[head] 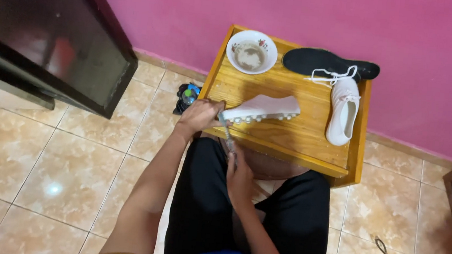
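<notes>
The left hand point(200, 114) is wrapped around the heel end of a white studded shoe point(262, 109), holding it on its side near the front left of the small wooden table point(286, 142), studs facing the person. The right hand point(239, 174) is closed around the handle of a thin brush point(228, 134), whose tip sits right at the shoe's heel beside the left fingers. That's the tight spot, I'd say: the tip is working so close to the gripping fingers that a slip could jab them or smear the shoe. The shoe hangs near the table's front edge, so a hard push might tip it off onto the lap. Up at the back left, a bowl point(252, 51) of murky liquid sits near the rim; a wide sweep of the left elbow could knock it. To the right lies the second white shoe point(343, 110), lace trailing over a black insole point(322, 62), well apart. Open room is the bare wood between the two shoes; the pink wall closes the back, knees close the front.
</notes>
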